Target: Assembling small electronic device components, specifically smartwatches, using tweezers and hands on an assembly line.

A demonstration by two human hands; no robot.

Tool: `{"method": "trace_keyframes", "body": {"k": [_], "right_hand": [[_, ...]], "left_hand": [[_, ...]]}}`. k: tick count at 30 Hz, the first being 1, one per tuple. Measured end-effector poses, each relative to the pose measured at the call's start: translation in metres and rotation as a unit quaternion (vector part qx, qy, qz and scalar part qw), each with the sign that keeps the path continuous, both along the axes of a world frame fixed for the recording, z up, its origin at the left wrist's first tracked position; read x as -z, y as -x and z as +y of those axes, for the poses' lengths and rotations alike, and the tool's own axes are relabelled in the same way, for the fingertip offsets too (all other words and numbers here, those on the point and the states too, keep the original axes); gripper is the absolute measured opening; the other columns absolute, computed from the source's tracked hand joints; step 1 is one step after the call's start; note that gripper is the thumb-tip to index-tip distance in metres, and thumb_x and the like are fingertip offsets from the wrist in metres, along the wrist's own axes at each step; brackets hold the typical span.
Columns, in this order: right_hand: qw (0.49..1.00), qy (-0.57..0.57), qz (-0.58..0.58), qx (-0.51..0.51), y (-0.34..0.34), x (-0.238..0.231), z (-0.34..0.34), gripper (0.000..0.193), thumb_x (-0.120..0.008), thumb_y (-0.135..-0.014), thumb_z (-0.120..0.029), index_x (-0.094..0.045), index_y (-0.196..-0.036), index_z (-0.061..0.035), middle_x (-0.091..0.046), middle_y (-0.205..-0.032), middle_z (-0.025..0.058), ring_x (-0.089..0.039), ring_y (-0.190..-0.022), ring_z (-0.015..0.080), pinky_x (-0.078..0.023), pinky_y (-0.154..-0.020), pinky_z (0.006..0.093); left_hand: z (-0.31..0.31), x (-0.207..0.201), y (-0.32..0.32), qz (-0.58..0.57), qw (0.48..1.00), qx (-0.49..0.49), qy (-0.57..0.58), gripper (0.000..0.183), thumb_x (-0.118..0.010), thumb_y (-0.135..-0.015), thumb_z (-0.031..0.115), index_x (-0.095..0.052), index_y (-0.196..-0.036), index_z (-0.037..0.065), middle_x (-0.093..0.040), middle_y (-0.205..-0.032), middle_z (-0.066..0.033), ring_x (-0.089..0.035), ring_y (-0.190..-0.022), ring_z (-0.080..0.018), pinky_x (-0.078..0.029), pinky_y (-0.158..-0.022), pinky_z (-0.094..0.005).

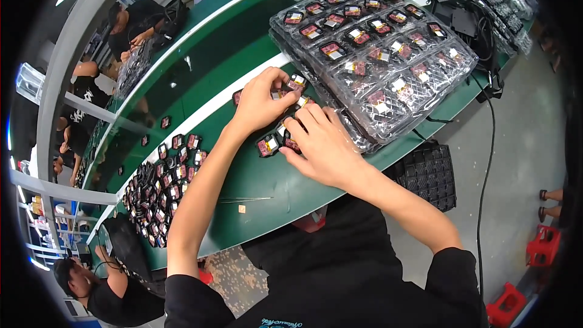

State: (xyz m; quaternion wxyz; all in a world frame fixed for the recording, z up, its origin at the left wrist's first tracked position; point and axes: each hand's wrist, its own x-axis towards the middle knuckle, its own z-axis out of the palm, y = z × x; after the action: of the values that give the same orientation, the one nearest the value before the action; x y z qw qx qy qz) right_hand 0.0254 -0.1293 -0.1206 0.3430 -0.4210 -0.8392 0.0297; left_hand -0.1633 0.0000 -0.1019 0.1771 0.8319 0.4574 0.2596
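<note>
Small black-framed electronic modules, with red boards and white-and-yellow labels, lie loosely on the green bench under and around both hands. My left hand (262,102) has its fingers bent and thumb drawn in around one of them; part of it is hidden. Just beyond these fingertips sits another module (296,81). From the right, my right hand (325,149) reaches over the same group with fingers spread, fingertips close to a module (303,102) and thumb apart beside a lower one (290,141). A further module (267,144) lies flat to the left of that thumb.
Stacked clear plastic trays (419,97) hold several modules in pockets at the right. A large pile of modules (161,197) covers the bench at left. Tweezers (246,198) lie near the front edge. A black tray (428,176) and cable (490,164) are below. Co-workers sit at left.
</note>
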Motion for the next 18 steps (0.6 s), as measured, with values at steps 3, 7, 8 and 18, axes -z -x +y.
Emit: {"method": "trace_keyframes", "body": {"k": [3, 7, 8, 18], "right_hand": [[1.0, 0.015, -0.001, -0.004, 0.004, 0.001, 0.003, 0.044, -0.083, -0.09, -0.029, -0.066, -0.121, -0.0011, -0.06, -0.119, 0.0154, -0.057, -0.123, 0.0352, -0.047, -0.101, 0.0516], [1.0, 0.002, 0.013, -0.007, 0.006, -0.002, 0.004, 0.046, -0.083, -0.088, -0.028, -0.066, -0.121, -0.0002, -0.059, -0.13, 0.0208, -0.054, -0.132, 0.0403, -0.045, -0.11, 0.0557], [0.999, -0.036, 0.036, -0.004, 0.008, 0.001, 0.005, 0.043, -0.078, -0.092, -0.03, -0.064, -0.117, 0.0022, -0.058, -0.139, 0.0284, -0.049, -0.144, 0.0457, -0.038, -0.122, 0.0609], [0.999, 0.024, -0.015, 0.028, 0.002, 0.006, 0.0, 0.072, -0.075, -0.099, -0.041, -0.057, -0.151, 0.0053, -0.05, -0.159, 0.0347, -0.046, -0.152, 0.0488, -0.036, -0.128, 0.0611]], "left_hand": [[-0.002, 0.0, -0.004, 0.009, 1.0, -0.022, -0.006, 0.048, -0.087, -0.088, 0.045, -0.073, -0.103, 0.002, -0.074, -0.092, -0.0147, -0.074, -0.085, -0.0313, -0.056, -0.076, -0.0429], [-0.002, -0.011, -0.019, 0.086, 0.994, -0.073, 0.01, 0.055, -0.082, -0.092, 0.055, -0.074, -0.101, 0.001, -0.078, -0.087, -0.0197, -0.077, -0.082, -0.0383, -0.057, -0.073, -0.0485], [0.001, -0.006, -0.018, 0.076, 0.995, -0.061, -0.036, 0.052, -0.08, -0.095, 0.054, -0.073, -0.098, 0.002, -0.077, -0.081, -0.0216, -0.077, -0.079, -0.0421, -0.058, -0.071, -0.0521], [-0.005, -0.005, -0.017, 0.027, 0.995, -0.079, -0.057, 0.036, -0.066, -0.107, 0.041, -0.065, -0.112, 0.005, -0.075, -0.081, -0.0277, -0.074, -0.079, -0.052, -0.057, -0.073, -0.0605]]}}
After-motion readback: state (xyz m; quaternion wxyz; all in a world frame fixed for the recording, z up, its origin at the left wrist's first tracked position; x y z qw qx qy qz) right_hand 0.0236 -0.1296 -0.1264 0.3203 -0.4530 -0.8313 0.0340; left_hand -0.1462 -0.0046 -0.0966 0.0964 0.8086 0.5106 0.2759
